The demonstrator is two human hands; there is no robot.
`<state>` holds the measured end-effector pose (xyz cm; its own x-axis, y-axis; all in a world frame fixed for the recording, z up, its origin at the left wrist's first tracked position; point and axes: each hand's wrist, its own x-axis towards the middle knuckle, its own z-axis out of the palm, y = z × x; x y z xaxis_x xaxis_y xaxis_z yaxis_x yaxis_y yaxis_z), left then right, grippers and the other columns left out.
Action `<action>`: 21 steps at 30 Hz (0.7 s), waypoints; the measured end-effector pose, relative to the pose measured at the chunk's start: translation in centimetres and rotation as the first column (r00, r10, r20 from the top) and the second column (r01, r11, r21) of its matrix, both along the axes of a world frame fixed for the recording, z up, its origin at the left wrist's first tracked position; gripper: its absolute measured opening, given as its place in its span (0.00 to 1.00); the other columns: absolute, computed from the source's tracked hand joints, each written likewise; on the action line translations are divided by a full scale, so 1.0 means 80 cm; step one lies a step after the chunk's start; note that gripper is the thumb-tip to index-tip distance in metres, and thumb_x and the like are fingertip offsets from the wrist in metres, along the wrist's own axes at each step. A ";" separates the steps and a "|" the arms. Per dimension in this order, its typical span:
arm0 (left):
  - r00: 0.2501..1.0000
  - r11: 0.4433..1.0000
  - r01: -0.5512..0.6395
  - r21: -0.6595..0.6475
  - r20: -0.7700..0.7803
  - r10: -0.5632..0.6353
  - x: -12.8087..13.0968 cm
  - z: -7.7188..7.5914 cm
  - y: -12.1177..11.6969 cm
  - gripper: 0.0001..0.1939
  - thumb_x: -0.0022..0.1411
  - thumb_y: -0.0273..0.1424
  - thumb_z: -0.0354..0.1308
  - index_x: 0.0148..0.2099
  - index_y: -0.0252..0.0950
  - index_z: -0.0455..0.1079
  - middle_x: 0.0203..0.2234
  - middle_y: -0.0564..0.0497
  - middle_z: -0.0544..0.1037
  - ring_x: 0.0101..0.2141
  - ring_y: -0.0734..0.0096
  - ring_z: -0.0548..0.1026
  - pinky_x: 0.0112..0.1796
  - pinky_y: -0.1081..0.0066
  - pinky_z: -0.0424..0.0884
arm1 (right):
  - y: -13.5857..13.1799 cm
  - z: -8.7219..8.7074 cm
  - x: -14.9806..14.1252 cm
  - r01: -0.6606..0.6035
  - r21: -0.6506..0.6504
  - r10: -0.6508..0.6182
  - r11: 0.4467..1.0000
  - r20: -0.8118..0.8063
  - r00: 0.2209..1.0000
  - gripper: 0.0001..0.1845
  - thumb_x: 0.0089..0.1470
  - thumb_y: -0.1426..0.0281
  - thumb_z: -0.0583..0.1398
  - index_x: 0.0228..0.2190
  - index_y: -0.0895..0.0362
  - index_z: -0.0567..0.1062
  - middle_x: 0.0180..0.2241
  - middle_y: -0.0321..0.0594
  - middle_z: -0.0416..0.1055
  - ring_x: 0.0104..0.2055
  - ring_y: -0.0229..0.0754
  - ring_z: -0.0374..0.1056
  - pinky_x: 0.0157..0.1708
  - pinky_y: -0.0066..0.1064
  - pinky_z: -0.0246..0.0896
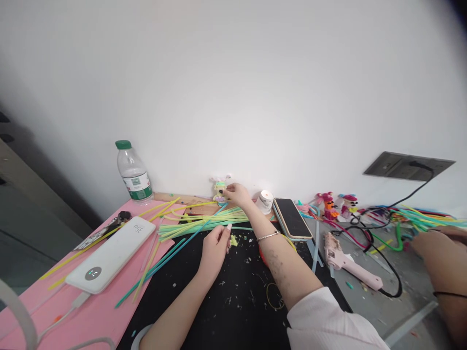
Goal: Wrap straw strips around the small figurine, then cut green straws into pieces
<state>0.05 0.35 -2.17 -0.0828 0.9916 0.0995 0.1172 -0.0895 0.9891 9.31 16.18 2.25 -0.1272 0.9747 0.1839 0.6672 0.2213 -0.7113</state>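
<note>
The doll (219,197) stands at the far edge of the bench (359,311), close to the wall, and looks mostly built: pale ears, a green band on top, a yellowish head with a dark nose and some purple lower down. Any gaps in its finish are too small to tell.

The right hand (238,193) reaches far, its grip nearly closed at the doll's right side; I cannot tell whether it pinches the doll or only touches it. The left hand (214,247) is nearer, over the mat (215,316), thumb and fingers drawn together. A yellow-green tuft (234,240) lies just beside the fingertips; I cannot tell whether they hold anything.

Two more dolls, an orange one (328,208) and a capped one (349,205), stand at the far right and look formed. Left unworked, it seems, are the many straight stems (197,224) beyond the left hand. Trimmings (251,294) litter the mat, suggesting that much cutting is done. The glue gun (352,267) lies on the right, in neither hand.
</note>
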 end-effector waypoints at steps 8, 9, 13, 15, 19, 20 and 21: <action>0.999 0.999 -0.037 0.026 -0.034 0.038 -0.001 -0.004 0.002 0.17 0.55 0.43 0.55 0.23 0.37 0.63 0.14 0.58 0.65 0.17 0.75 0.64 0.23 0.74 0.59 | -0.039 0.007 0.031 0.057 0.097 -0.059 0.994 0.011 0.998 0.13 0.57 0.66 0.52 0.37 0.61 0.71 0.35 0.45 0.75 0.35 0.39 0.70 0.34 0.30 0.62; 0.998 0.999 -0.039 0.027 -0.046 0.041 -0.001 -0.005 0.002 0.17 0.55 0.43 0.56 0.22 0.37 0.63 0.13 0.58 0.64 0.17 0.75 0.63 0.23 0.74 0.59 | -0.046 0.010 0.030 0.030 0.114 -0.034 0.993 0.037 0.999 0.12 0.56 0.67 0.53 0.38 0.61 0.71 0.35 0.44 0.75 0.36 0.39 0.70 0.35 0.30 0.62; 0.997 0.998 -0.057 0.028 -0.060 0.058 0.000 -0.004 0.001 0.18 0.53 0.42 0.58 0.19 0.37 0.61 0.12 0.58 0.62 0.17 0.75 0.61 0.23 0.74 0.57 | -0.063 0.023 0.006 -0.172 0.146 0.143 0.974 0.192 0.971 0.14 0.50 0.69 0.59 0.41 0.57 0.71 0.39 0.41 0.75 0.39 0.39 0.68 0.40 0.29 0.61; 0.995 0.997 -0.076 0.025 -0.062 0.078 0.000 -0.003 0.001 0.18 0.53 0.43 0.58 0.19 0.37 0.60 0.11 0.58 0.62 0.16 0.75 0.60 0.22 0.74 0.57 | -0.062 0.027 -0.016 -0.323 0.145 0.258 0.935 0.348 0.901 0.18 0.50 0.71 0.59 0.44 0.57 0.70 0.43 0.43 0.73 0.46 0.42 0.65 0.44 0.31 0.59; 0.993 0.993 -0.115 0.019 -0.032 0.116 -0.001 -0.005 0.003 0.17 0.54 0.41 0.56 0.20 0.37 0.60 0.11 0.59 0.61 0.16 0.75 0.60 0.22 0.73 0.57 | -0.051 0.022 -0.058 -0.439 0.079 0.343 0.895 0.505 0.792 0.16 0.46 0.79 0.58 0.39 0.59 0.74 0.40 0.48 0.74 0.47 0.49 0.63 0.47 0.39 0.56; 0.993 0.993 -0.118 0.016 -0.021 0.118 -0.002 -0.006 0.004 0.16 0.55 0.39 0.56 0.20 0.37 0.60 0.11 0.59 0.62 0.16 0.75 0.61 0.22 0.73 0.57 | -0.048 0.020 -0.065 -0.449 0.062 0.351 0.891 0.530 0.772 0.14 0.45 0.81 0.58 0.36 0.60 0.75 0.39 0.50 0.74 0.48 0.50 0.63 0.48 0.41 0.55; 0.993 0.993 -0.119 0.013 -0.012 0.119 -0.002 -0.008 0.005 0.15 0.55 0.38 0.55 0.21 0.37 0.60 0.12 0.59 0.62 0.16 0.75 0.61 0.22 0.74 0.57 | -0.045 0.017 -0.071 -0.453 0.051 0.354 0.890 0.547 0.758 0.14 0.43 0.83 0.58 0.34 0.62 0.75 0.38 0.53 0.74 0.48 0.52 0.62 0.48 0.42 0.54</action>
<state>-0.13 0.73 -2.77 -0.1987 0.9735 0.1134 0.1401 -0.0863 0.9864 3.63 12.56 3.58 -0.6242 0.7697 0.1339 0.7393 0.6373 -0.2175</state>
